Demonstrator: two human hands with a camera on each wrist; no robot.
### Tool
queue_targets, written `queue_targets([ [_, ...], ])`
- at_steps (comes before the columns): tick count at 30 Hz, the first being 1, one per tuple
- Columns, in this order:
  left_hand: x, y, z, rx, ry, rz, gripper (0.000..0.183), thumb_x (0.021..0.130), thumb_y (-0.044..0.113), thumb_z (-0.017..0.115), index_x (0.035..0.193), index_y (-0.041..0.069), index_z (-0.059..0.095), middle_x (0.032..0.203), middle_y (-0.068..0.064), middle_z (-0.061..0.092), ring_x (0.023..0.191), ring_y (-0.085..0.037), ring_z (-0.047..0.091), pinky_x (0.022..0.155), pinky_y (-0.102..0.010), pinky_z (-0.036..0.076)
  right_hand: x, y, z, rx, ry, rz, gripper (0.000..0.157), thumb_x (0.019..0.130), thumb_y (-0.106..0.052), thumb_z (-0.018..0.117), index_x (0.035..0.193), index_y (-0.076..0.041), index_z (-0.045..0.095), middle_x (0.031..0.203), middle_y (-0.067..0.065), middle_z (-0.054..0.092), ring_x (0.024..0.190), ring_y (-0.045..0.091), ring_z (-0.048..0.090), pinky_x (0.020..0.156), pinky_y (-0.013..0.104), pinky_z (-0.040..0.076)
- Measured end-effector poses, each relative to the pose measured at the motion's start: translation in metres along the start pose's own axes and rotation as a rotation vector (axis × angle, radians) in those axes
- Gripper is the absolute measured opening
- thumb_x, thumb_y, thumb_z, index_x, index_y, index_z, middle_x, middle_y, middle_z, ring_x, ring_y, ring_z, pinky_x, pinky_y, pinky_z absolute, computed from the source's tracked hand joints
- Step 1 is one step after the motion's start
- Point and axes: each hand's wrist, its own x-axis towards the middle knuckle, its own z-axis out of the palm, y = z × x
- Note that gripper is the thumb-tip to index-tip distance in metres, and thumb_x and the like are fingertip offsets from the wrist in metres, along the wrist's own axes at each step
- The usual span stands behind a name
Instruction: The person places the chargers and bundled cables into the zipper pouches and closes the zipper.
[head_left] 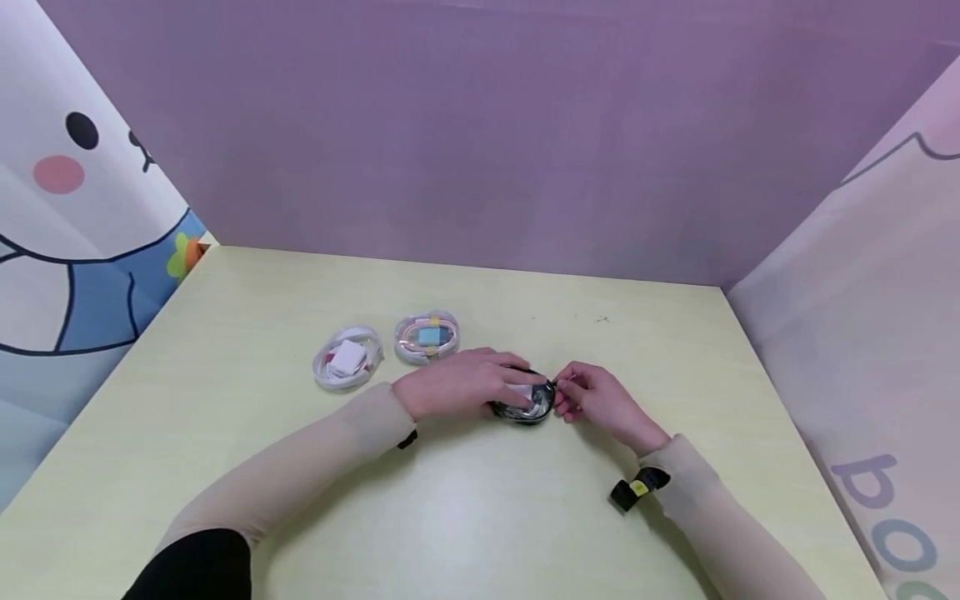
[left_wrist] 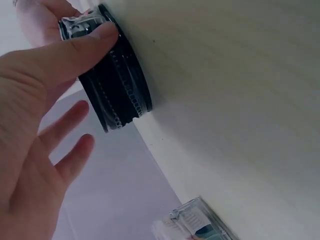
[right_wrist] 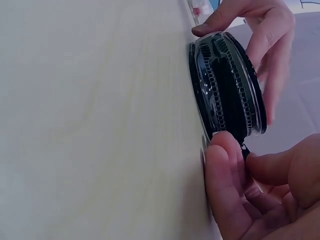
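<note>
A small round zip case (head_left: 534,407), black-edged with a clear top, rests on the table. My left hand (head_left: 468,385) holds it from the left, thumb on the near side and fingers over the top. In the left wrist view, the thumb (left_wrist: 95,47) presses on the case's rim, while two fingers stand away from it. My right hand (head_left: 600,402) is at the case's right side. Its thumb and finger pinch the zipper pull (right_wrist: 244,150), seen in the right wrist view beside the case's black zip band (right_wrist: 231,95).
Left of the case on the table (head_left: 450,517) lie two clear round cases: one (head_left: 348,358) with a white charger and coiled cable, and another (head_left: 427,337) with a blue block and pinkish cable. A purple wall (head_left: 480,142) stands behind the table, with printed cloth at both sides.
</note>
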Motion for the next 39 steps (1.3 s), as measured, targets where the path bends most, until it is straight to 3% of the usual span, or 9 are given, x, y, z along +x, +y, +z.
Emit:
queue_targets([
  [3,0.000,-0.001,0.001,-0.054,-0.033,-0.015,0.053,0.084,0.010,0.080,0.130,0.032,0.067,0.147,0.009,0.050,0.141,-0.016,0.040,0.095,-0.032,0.050,0.001,0.000,-0.001,-0.004,-0.008,0.004,0.015,0.106,-0.002,0.043,0.105,0.005,0.056,0.089,0.016,0.064,0.075,0.023,0.066,0.066,0.034,0.058],
  [6,-0.001,-0.001,0.001,-0.143,-0.046,-0.073,0.053,0.085,0.012,0.080,0.133,0.030,0.066,0.142,0.011,0.055,0.136,-0.012,0.045,0.089,-0.032,0.053,0.001,0.001,-0.001,-0.008,-0.007,0.007,0.015,0.105,-0.001,0.042,0.102,0.005,0.055,0.089,0.016,0.063,0.075,0.023,0.065,0.065,0.033,0.057],
  [11,-0.001,-0.003,0.003,-0.230,-0.023,-0.135,0.051,0.086,0.010,0.078,0.132,0.029,0.066,0.137,0.011,0.059,0.127,-0.011,0.054,0.093,-0.033,0.052,0.000,0.000,-0.003,-0.011,-0.013,0.002,0.015,0.105,0.001,0.041,0.100,0.005,0.054,0.088,0.017,0.064,0.074,0.023,0.065,0.064,0.032,0.057],
  [19,0.001,-0.001,0.005,-0.247,-0.028,-0.153,0.051,0.086,0.008,0.077,0.132,0.027,0.066,0.138,0.009,0.059,0.123,-0.016,0.059,0.094,-0.033,0.051,-0.008,0.005,-0.005,-0.060,-0.034,0.002,0.015,0.104,0.001,0.044,0.097,0.006,0.056,0.085,0.016,0.065,0.072,0.023,0.064,0.064,0.034,0.058],
  [28,-0.001,-0.002,0.011,-0.278,-0.007,-0.167,0.050,0.085,0.005,0.076,0.130,0.025,0.068,0.141,0.006,0.057,0.114,-0.018,0.064,0.094,-0.031,0.051,-0.019,0.010,-0.001,-0.021,-0.119,0.011,0.013,0.103,0.001,0.044,0.098,0.007,0.055,0.085,0.014,0.067,0.073,0.024,0.066,0.066,0.036,0.058],
  [39,0.008,0.004,0.015,-0.171,0.002,-0.175,0.050,0.084,0.005,0.077,0.128,0.028,0.070,0.137,0.004,0.060,0.099,-0.020,0.069,0.082,-0.030,0.054,-0.019,0.014,0.009,0.041,-0.208,0.018,0.013,0.103,-0.001,0.047,0.096,0.007,0.055,0.086,0.014,0.068,0.072,0.021,0.066,0.066,0.035,0.058],
])
